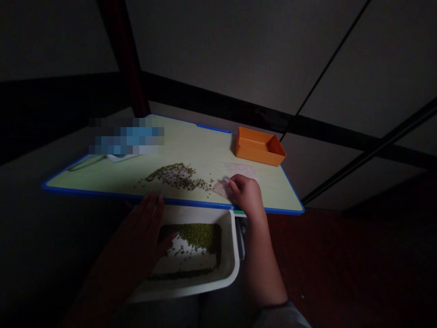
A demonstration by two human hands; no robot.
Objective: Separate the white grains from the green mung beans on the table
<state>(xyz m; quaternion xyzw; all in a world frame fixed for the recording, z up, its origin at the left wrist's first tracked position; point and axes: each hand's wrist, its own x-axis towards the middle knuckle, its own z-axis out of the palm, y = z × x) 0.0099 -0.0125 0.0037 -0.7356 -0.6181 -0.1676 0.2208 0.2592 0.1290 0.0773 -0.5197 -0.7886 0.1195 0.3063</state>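
My left hand (143,228) reaches over the left side of a white tub (235,255), its fingers stretched out and thumb apart, holding nothing I can see. Green beans (201,234) lie along the tub's far side, with a few scattered over its floor. On the pale, blue-edged tabletop (198,136) is a pile of green beans mixed with pale grains (174,175). My right hand (247,193) rests at a patch of pinkish pale grains (223,189), fingers curled together; whatever they hold is hidden. Behind it lies another thin pale patch (242,170).
An orange rectangular box (259,157) stands at the table's far right corner. A blurred-out blue item (129,139) with a white base sits at the far left, with a cord-like line beside it. Dark panelled walls close off the back; reddish floor (327,259) shows at right.
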